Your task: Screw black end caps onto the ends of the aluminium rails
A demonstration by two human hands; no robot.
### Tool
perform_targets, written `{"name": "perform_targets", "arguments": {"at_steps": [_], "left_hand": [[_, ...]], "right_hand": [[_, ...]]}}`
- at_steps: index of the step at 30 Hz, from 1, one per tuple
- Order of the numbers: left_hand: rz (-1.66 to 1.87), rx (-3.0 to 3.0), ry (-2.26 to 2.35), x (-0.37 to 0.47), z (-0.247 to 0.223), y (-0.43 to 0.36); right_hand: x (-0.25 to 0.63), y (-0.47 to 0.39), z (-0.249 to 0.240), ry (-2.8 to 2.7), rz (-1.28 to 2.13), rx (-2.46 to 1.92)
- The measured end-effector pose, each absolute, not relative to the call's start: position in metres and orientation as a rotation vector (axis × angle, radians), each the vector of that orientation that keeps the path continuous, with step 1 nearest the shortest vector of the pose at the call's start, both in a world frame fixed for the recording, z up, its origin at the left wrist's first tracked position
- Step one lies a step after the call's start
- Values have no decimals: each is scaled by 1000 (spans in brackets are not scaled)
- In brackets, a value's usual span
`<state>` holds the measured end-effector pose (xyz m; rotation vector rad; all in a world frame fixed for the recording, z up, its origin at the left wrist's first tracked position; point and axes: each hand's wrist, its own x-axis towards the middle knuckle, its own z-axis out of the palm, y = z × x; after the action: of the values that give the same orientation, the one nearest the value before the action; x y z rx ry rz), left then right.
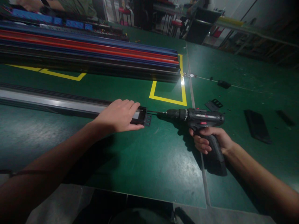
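My left hand [119, 116] is wrapped over the right end of a long black and silver metal profile [58, 101] that lies across the table. A black end cap [148, 119] with small slots sits at that end. My right hand [207, 140] grips a black cordless drill [203, 117] by its handle, index finger at the trigger. The drill lies level and points left, its long thin bit [154, 112] reaching to the end cap. Whether the bit sits in a screw there is too small to tell.
Blue, red and black profiles [116, 54] lie bundled behind. Yellow tape [168, 101] marks the green table [140, 161]. At right are a slotted black plate [214, 104], a dark phone-like slab [257, 126] and a thin cord [205, 77]. Another person's arm [54, 4] shows at top left.
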<state>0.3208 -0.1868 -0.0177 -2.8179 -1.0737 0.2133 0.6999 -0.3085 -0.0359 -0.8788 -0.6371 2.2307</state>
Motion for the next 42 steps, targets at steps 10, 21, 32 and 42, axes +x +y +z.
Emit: {"name": "perform_targets", "arguments": {"at_steps": [10, 21, 32, 42], "left_hand": [[183, -2813, -1065, 320, -19, -187], [184, -2817, -1063, 320, -19, -187], [177, -2815, -1070, 321, -18, -187], [175, -2810, -1060, 320, -17, -189]], "right_hand": [[701, -309, -36, -618, 2241, -849], [701, -309, -36, -616, 2237, -849], [701, -308, -36, -607, 2241, -852], [701, -308, -36, -621, 2236, -859]]}}
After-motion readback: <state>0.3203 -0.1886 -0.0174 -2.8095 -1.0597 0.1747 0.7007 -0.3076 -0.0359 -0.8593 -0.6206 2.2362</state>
